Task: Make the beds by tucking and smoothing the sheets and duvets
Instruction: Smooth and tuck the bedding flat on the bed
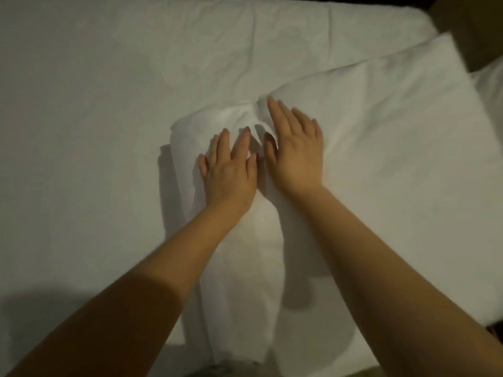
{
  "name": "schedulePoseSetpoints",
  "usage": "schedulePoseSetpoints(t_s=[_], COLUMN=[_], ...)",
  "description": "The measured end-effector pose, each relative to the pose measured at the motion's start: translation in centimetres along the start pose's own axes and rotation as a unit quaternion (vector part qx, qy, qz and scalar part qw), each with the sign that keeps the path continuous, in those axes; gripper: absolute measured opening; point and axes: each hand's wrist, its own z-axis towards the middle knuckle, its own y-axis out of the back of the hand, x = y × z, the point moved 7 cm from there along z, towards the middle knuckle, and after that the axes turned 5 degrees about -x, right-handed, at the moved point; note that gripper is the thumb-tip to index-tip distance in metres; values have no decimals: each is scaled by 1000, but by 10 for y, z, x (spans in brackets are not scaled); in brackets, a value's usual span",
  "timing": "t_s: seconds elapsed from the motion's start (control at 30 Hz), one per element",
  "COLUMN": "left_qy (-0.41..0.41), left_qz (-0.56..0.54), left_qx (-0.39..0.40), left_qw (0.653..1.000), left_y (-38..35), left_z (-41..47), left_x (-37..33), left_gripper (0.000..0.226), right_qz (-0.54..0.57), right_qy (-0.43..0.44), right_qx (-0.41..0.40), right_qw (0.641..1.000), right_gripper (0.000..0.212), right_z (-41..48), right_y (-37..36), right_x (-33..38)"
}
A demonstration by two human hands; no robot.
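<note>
Duvet of puffy white cloth [381, 137] lies on the flat white sheet [95, 91], from the centre to the right of the frame. My left hand [231, 172] and right hand [296, 156] press flat on it, fingers [275, 112] straight, slightly spread, gripping nothing. I judge that pushing the palms inward could deepen the crease [255, 110] between them. Its long axis seems to run from bottom centre toward upper right.

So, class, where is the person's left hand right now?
Head view, centre: the left hand lies flat on the bunched white bedding, just left of the right hand.
</note>
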Motion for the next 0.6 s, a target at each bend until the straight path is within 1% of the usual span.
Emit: schedulePoseSetpoints(t_s=[0.07,0.2,0.27,0.33,0.43,0.53,0.6], left_qy=[-28,-68,-83,-84,-81,-91,-97], left_qz=[11,41,78,119,158,203,227], left_qx=[9,19,24,17,-2,-20,-41], left_qw=[1000,997,993,989,984,975,968], left_y=[0,-5,-15,-27,-50,-84,-111], left_z=[-17,-50,-62,-66,-57,-41,-35], left_x=[-25,-77,-101,-120,-158,-203,-221], left_gripper=[51,54,57,61,66,64,62], right_qz=[-56,-133,-152,-165,-149,-72,-18], right_qy=[-41,-136,-149,-143,-151,-165,-167], right_qx=[10,28,40,52,94,154,166], right_qw=[998,981,976,975,973,972,972], right_gripper=[54,55,57,58,59,60,60], right_z=[-20,-48,-52,-48,-41,-43,-46], right_y=[23,66,77,81,76,47,24], right_x=[-26,-102,-136,-170,-226,-274,-303])
